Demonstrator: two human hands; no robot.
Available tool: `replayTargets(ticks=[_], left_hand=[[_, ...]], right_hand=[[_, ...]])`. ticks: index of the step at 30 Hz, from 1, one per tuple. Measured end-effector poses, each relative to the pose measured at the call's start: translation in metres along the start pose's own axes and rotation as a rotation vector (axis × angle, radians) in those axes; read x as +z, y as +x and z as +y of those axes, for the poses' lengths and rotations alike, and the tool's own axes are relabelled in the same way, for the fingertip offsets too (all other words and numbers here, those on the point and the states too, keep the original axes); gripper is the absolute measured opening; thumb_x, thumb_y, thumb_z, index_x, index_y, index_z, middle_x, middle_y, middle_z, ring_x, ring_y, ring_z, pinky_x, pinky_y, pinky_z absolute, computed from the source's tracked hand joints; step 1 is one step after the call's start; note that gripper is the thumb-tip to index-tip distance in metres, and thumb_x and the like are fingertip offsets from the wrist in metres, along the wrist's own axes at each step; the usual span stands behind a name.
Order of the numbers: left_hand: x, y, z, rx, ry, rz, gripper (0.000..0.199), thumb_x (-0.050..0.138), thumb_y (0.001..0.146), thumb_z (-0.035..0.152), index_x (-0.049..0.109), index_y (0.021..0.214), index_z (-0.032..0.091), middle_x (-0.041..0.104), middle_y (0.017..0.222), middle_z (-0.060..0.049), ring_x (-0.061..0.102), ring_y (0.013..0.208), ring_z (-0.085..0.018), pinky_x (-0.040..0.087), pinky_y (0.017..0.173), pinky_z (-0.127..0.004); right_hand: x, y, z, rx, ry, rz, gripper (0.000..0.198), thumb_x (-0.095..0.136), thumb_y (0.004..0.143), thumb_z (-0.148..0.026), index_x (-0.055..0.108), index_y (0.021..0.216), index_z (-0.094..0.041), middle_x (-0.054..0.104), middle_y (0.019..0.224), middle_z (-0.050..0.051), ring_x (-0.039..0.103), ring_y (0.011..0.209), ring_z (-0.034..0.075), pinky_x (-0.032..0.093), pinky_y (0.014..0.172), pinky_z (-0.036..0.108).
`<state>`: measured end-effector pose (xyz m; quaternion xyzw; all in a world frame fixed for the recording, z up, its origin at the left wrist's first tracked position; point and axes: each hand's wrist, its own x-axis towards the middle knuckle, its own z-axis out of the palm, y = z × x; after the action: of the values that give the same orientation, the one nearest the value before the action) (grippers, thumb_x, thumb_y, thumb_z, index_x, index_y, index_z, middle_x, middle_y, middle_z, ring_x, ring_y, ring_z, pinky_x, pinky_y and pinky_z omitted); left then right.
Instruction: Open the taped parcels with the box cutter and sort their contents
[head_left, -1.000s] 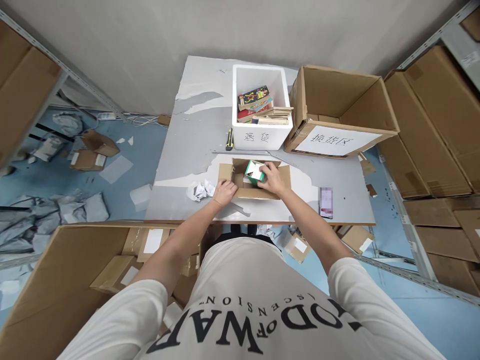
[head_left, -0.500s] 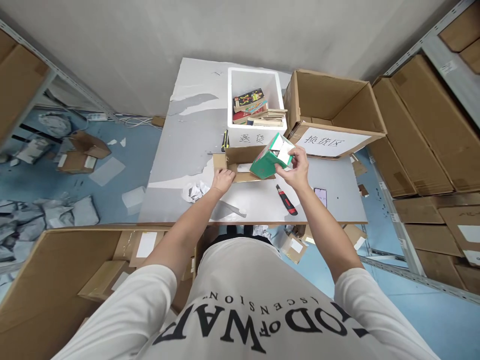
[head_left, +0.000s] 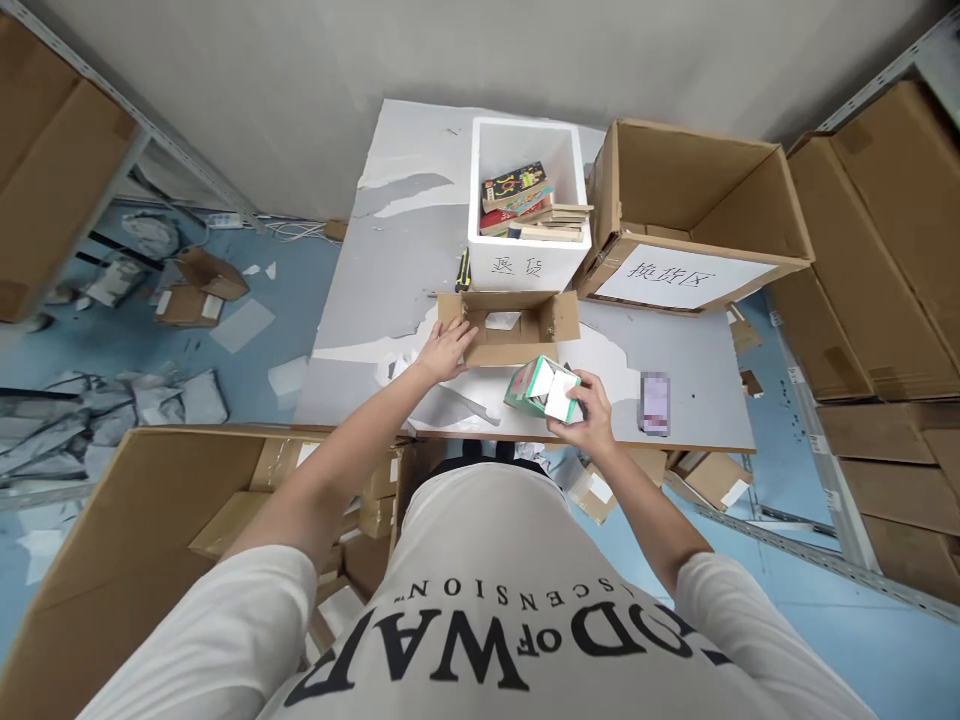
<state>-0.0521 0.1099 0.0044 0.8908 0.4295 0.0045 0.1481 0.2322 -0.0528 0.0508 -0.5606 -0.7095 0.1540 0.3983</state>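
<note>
My right hand (head_left: 589,415) grips a small green-and-white carton (head_left: 529,388), its white flaps facing me, low over the table's front part. Fingers spread, my left hand (head_left: 448,350) lies against the left end of an open brown cardboard box (head_left: 517,354). A pale paper or label shows on the inside of that box. The green carton is outside it, just in front of its near wall. The red-and-black utility knife seen earlier is hidden, apparently behind the carton and my right hand.
Behind the cardboard box stand a white foam box (head_left: 529,265) with several books (head_left: 516,186) and a large carton (head_left: 705,145). A yellow-and-black knife (head_left: 463,270) lies near the foam box. A phone (head_left: 655,404) is at right, crumpled paper (head_left: 394,368) at left.
My right hand has drawn the green carton out of the cardboard box's opening, toward me. My left fingers have spread on the box's left end. The view has shifted slightly.
</note>
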Motion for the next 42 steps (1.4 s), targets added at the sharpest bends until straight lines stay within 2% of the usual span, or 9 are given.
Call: replayTargets(ticks=[5,10,13,16,25,30,36,39,42], left_hand=[[-0.001,-0.007,0.017,-0.118,-0.037,0.074,0.065,0.055,0.076,0.010,0.042,0.139,0.013,0.036,0.150,-0.021,0.025,0.144,-0.034,0.016,0.115,-0.060],[-0.003,-0.034,0.054,-0.080,-0.240,0.290,0.060,0.048,0.082,0.014,0.039,0.141,0.013,0.039,0.149,-0.016,0.032,0.142,-0.027,0.024,0.117,-0.049],[0.007,-0.043,0.074,0.089,-0.445,0.205,0.062,0.055,0.085,0.035,0.040,0.141,0.015,0.047,0.144,-0.014,0.042,0.136,-0.025,0.038,0.111,-0.041],[0.017,-0.039,0.083,0.178,-0.528,0.104,0.064,0.056,0.085,0.043,0.041,0.141,0.015,0.047,0.144,-0.015,0.042,0.136,-0.026,0.040,0.109,-0.041],[0.001,-0.019,0.094,0.065,-0.289,0.027,0.055,0.056,0.083,0.043,0.048,0.131,0.018,0.046,0.138,-0.015,0.056,0.116,-0.031,0.051,0.090,-0.043],[0.008,-0.019,0.104,0.074,-0.269,0.072,0.038,0.053,0.082,0.030,0.051,0.116,0.015,0.051,0.124,-0.015,0.059,0.105,-0.028,0.052,0.087,-0.041],[0.035,-0.029,0.103,-0.165,-0.449,0.343,0.047,0.038,0.078,0.007,0.045,0.123,0.017,0.056,0.122,-0.013,0.055,0.114,-0.024,0.049,0.094,-0.040],[0.040,-0.033,0.098,-0.086,-0.455,0.341,0.057,0.039,0.077,0.008,0.042,0.133,0.017,0.047,0.139,-0.014,0.043,0.132,-0.026,0.042,0.106,-0.044],[0.041,-0.035,0.096,0.083,-0.423,0.228,0.065,0.047,0.079,0.018,0.032,0.143,0.016,0.041,0.146,-0.016,0.035,0.139,-0.030,0.034,0.112,-0.049]], right_hand=[[0.002,-0.022,0.000,-0.053,0.046,-0.069,0.040,0.072,0.063,-0.031,0.049,0.095,-0.027,0.050,0.119,0.014,0.055,0.114,0.031,0.051,0.086,0.048],[0.039,-0.016,0.027,-0.064,0.066,-0.195,0.033,0.065,0.068,-0.023,0.050,0.097,-0.023,0.051,0.118,0.014,0.056,0.112,0.028,0.049,0.092,0.044],[0.058,-0.008,0.043,-0.029,0.075,-0.304,0.033,0.063,0.069,-0.021,0.048,0.098,-0.022,0.050,0.121,0.015,0.053,0.119,0.028,0.047,0.096,0.044],[0.063,-0.003,0.049,0.001,0.082,-0.350,0.036,0.064,0.071,-0.021,0.046,0.102,-0.022,0.047,0.128,0.017,0.048,0.126,0.028,0.045,0.099,0.045],[0.054,0.017,0.035,0.015,0.052,-0.390,0.065,0.066,0.079,-0.041,0.038,0.133,-0.020,0.045,0.138,0.018,0.042,0.133,0.029,0.038,0.107,0.050],[0.052,0.011,0.030,0.016,0.062,-0.312,0.053,0.050,0.087,-0.030,0.039,0.138,-0.018,0.047,0.138,0.016,0.043,0.132,0.024,0.038,0.109,0.046],[0.052,0.005,0.027,0.180,-0.012,-0.116,0.042,0.034,0.092,-0.021,0.050,0.130,-0.020,0.051,0.133,0.015,0.047,0.129,0.023,0.040,0.108,0.046],[0.047,0.007,0.024,0.167,-0.130,-0.151,0.036,0.036,0.092,-0.020,0.058,0.120,-0.020,0.050,0.135,0.016,0.043,0.133,0.027,0.035,0.109,0.052],[0.040,0.015,0.015,0.014,-0.310,-0.341,0.032,0.038,0.092,-0.016,0.063,0.111,-0.023,0.054,0.133,0.014,0.040,0.134,0.029,0.017,0.112,0.063]])
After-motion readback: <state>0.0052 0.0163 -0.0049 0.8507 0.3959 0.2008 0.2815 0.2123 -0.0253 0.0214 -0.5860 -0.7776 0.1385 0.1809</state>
